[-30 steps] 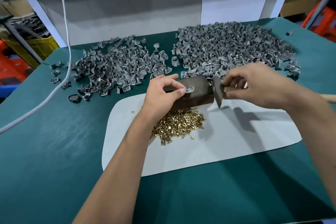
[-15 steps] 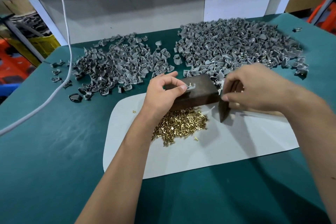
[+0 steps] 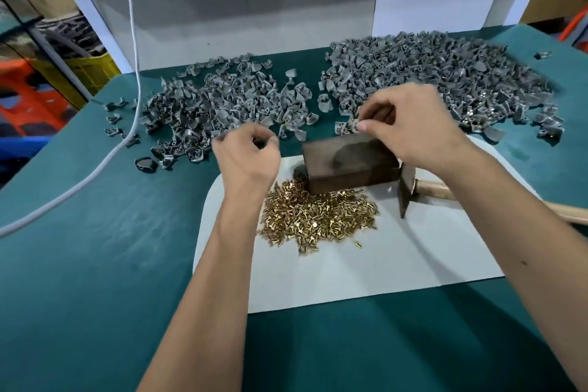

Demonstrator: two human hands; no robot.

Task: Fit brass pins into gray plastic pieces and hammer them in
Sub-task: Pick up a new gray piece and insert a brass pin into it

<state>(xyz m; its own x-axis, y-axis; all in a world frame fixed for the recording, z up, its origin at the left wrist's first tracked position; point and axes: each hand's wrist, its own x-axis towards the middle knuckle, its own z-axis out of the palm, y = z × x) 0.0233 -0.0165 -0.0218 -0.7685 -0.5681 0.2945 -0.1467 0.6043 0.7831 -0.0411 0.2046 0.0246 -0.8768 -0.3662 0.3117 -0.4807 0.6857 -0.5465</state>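
A dark block stands on the white mat, its top bare. A heap of brass pins lies just in front of it. My right hand hovers over the block's far edge and pinches a gray plastic piece between thumb and fingers. My left hand is left of the block, at the near edge of the left pile of gray pieces. Its fingers curl round a small dark piece, which is blurred. The hammer lies on the mat right of the block, held by neither hand.
A bigger pile of gray pieces covers the back right of the green table. A white cable hangs down and runs across the left side. A gray wall panel closes off the back, and crates stand beyond the left edge.
My right hand set the hammer down on the mat and took a gray piece from the right pile. My left hand left the block top and moved left toward the left pile.
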